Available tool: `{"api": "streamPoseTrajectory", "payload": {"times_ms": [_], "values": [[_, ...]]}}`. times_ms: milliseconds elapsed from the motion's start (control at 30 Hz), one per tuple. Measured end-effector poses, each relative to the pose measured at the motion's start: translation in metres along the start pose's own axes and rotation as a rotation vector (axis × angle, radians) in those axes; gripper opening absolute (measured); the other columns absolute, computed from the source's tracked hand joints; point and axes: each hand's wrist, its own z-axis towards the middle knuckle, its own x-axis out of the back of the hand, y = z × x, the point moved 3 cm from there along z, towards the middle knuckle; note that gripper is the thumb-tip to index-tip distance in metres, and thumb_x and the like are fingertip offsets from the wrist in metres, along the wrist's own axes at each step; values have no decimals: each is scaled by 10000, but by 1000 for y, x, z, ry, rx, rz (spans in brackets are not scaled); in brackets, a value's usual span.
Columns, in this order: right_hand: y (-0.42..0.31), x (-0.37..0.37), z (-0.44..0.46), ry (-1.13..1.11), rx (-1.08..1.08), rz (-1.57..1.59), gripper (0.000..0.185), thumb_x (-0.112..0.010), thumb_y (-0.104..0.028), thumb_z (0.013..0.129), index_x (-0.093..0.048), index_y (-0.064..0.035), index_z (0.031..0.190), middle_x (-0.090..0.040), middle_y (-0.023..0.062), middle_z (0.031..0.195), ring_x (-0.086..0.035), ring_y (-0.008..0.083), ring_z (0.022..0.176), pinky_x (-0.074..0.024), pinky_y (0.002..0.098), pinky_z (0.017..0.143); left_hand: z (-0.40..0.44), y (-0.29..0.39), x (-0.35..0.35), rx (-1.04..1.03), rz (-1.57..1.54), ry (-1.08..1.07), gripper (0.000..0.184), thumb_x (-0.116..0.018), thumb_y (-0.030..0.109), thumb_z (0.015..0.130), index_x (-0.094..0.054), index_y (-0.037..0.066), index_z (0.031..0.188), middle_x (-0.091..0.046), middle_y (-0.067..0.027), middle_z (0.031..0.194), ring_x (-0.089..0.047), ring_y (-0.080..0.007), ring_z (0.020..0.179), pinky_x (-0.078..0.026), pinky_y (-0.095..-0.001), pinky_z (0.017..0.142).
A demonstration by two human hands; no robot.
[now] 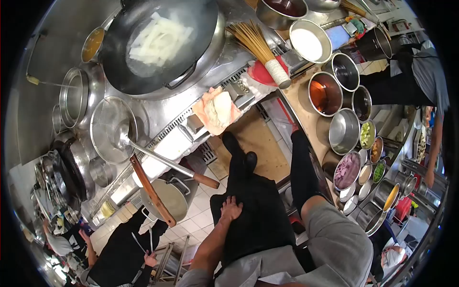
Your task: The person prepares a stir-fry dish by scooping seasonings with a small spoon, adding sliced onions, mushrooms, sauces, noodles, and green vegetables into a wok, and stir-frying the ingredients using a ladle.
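Two bare hands are showing. The left hand (pixel 232 209) is resting on the front of the dark apron (pixel 258 210), its fingers lying spread and grasping nothing. The apron is covering the person's lap, low in the middle of the view. The right hand (pixel 295 128), at the end of a dark sleeve (pixel 306 167), is reaching beside the left edge of the wooden counter (pixel 313 131); it is too small to tell whether its fingers are clenched or released.

A wok (pixel 114 67) is sitting at the stove's far edge, with white strips (pixel 160 40) lying inside. Along the stove's (pixel 162 112) front edge, a pinkish cloth (pixel 217 112) is lying crumpled; toward the left end, a ladle (pixel 162 157) is resting across a strainer (pixel 107 119). Near the counter's left edge, a pot (pixel 305 95) is holding red liquid (pixel 324 95). At lower left, a co-worker's hand (pixel 151 259) is holding tongs (pixel 139 244).
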Motion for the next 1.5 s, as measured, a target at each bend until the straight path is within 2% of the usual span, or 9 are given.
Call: {"api": "streamPoseTrajectory", "payload": {"times_ms": [433,567,633,700,800,900,1033,1133,1500], "values": [[11,-20,11,-316,27,-73,396,-608,-387,979,-611,-140,1289,-700,73,1229,-674,240,1060,-539,364,890,6,-6,-2,-9,49,-3,776,-491,531,955,-280,128,1584,-228,-143,1659,-272,-439,1484,-279,-588,1186],[-6,3,-54,147,-420,-539,420,-639,-390,963,-605,-152,1307,-708,78,1075,-645,201,882,-550,364,779,8,-3,5,-18,86,4,765,-498,509,965,-277,114,1581,-225,-151,1655,-284,-441,1475,-294,-596,1174],[-23,57,-95,313,-393,-462,304,-629,-341,959,-582,-115,1158,-708,89,956,-631,183,741,-546,302,692,3,3,10,-35,76,27,746,-504,490,967,-293,112,1575,-244,-151,1645,-301,-438,1464,-309,-596,1163],[-48,87,-132,527,-325,-303,238,-576,-331,986,-567,-114,1083,-716,104,963,-663,199,756,-566,301,679,11,3,8,-34,86,33,744,-505,490,961,-305,112,1569,-263,-149,1636,-313,-434,1456,-318,-594,1156],[-85,85,-145,684,-216,-174,243,-540,-336,1012,-596,-114,1094,-726,93,973,-697,208,808,-585,295,683,9,6,9,-17,96,42,745,-503,494,955,-307,120,1569,-259,-144,1639,-311,-430,1459,-319,-591,1157],[-89,115,-120,451,-128,-152,261,-543,-343,1022,-615,-122,1140,-734,70,990,-712,213,848,-595,286,703,7,6,10,-11,94,35,751,-499,499,952,-303,124,1572,-253,-138,1643,-311,-431,1459,-316,-591,1159],[-77,133,-87,378,-62,-352,282,-527,-328,1043,-632,-113,1194,-723,63,1088,-691,209,961,-587,314,773,6,6,8,-9,85,37,756,-503,503,951,-300,127,1575,-245,-131,1649,-311,-431,1460,-310,-578,1167],[-67,139,-63,234,-33,-82,225,-540,-226,1034,-640,-85,1178,-690,77,1184,-655,220,1066,-571,334,839,6,6,7,-6,84,40,756,-506,505,951,-303,127,1574,-243,-129,1650,-306,-431,1464,-308,-568,1172],[-60,115,-50,186,-60,-10,220,-541,-190,1027,-636,-72,1186,-673,80,1214,-638,232,1106,-562,342,864,4,10,5,-5,77,44,746,-517,489,951,-312,126,1570,-248,-122,1651,-309,-427,1463,-313,-561,1171]]}}
